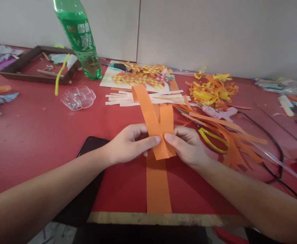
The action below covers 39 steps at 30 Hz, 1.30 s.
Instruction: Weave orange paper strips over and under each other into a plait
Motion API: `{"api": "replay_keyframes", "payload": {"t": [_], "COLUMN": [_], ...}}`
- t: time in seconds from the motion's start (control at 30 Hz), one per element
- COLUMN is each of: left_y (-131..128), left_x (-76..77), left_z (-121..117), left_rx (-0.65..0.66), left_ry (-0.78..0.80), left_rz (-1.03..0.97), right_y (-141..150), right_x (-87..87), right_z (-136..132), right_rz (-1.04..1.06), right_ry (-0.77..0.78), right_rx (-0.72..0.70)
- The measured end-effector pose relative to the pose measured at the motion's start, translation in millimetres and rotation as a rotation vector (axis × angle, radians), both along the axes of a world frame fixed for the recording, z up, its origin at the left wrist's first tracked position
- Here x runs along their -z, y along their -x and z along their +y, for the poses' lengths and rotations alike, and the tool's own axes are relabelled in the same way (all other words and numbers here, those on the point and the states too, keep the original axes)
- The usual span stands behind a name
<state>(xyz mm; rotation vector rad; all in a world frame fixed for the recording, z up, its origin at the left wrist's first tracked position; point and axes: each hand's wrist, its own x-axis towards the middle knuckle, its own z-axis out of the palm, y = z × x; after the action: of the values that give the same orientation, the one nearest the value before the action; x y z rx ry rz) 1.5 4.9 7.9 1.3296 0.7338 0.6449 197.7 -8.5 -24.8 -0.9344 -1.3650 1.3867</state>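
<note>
Both left hand [129, 144] and right hand [191, 146] pinch orange paper [148, 113] between fingers [156, 139]
Even, gentle pressure should keep it straight.

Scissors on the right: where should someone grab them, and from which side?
Likely best by the yellow handle, coming from the near right side with the right hand, once free. That loop lies largely uncovered and points towards the person, whereas the other end runs away among orange strips.
</note>
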Motion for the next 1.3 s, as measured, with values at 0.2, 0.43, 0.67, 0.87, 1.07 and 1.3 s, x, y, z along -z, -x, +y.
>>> {"api": "replay_keyframes", "payload": {"t": [0.2,0.43,0.67,0.87,1.07,1.3], "left_y": [-0.9,1.9,1.5,3.1,1.5,0.7], "left_x": [1.3,-0.2,2.3,5.1,5.2,4.7], "left_z": [0.2,-2.0,0.4,1.2,1.9,1.8], "left_rx": [-0.037,0.091,0.053,0.022,0.003,-0.070], "left_ry": [0.076,0.041,-0.024,-0.039,-0.005,0.043], "left_rz": [-0.039,0.025,-0.038,-0.029,-0.089,-0.074], "right_y": [-1.8,-1.4,-5.9,-3.7,-1.9,-3.7], "right_x": [9.9,7.3,10.1,3.4,2.3,10.2], "right_z": [1.5,0.0,-0.7,-2.2,-1.3,1.4], "right_rz": [0.087,0.223,0.126,0.014,0.014,0.061], "right_ry": [-0.001,0.038,-0.006,-0.067,-0.068,-0.062], "right_rx": [0.048,-0.084,-0.128,-0.061,-0.066,-0.008]}}
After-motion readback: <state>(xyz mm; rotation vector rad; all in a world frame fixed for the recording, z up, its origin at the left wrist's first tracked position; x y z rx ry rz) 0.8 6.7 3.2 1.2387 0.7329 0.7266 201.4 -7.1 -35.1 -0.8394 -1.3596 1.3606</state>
